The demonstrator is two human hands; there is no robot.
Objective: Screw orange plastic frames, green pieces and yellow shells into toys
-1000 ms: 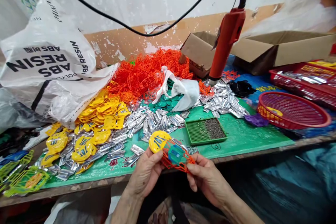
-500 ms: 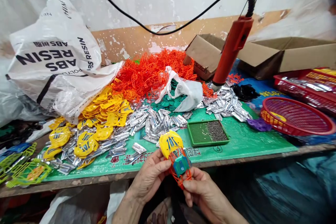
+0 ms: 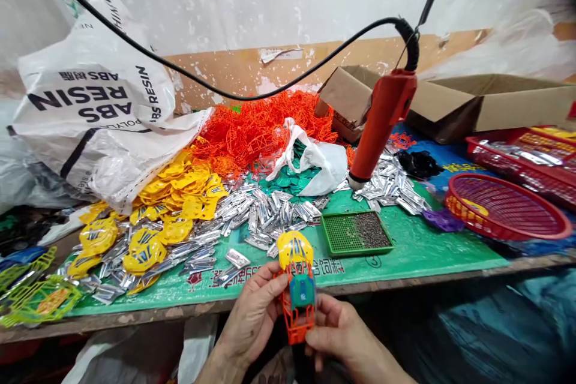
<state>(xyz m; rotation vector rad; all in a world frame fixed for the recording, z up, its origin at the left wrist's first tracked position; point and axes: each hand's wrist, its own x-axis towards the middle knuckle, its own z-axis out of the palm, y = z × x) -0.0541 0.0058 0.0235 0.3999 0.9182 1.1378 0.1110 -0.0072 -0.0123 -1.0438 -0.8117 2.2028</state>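
Head view: toy assembly (image 3: 297, 291) now turned upright.

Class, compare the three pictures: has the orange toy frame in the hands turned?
Yes. The orange toy frame swung from lying crosswise to standing upright, its yellow cap pointing at the green tray.

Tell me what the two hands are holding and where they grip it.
Both hold one small plastic toy assembly: left hand pinches the orange frame's side below the yellow cap; right hand grips its bottom end.
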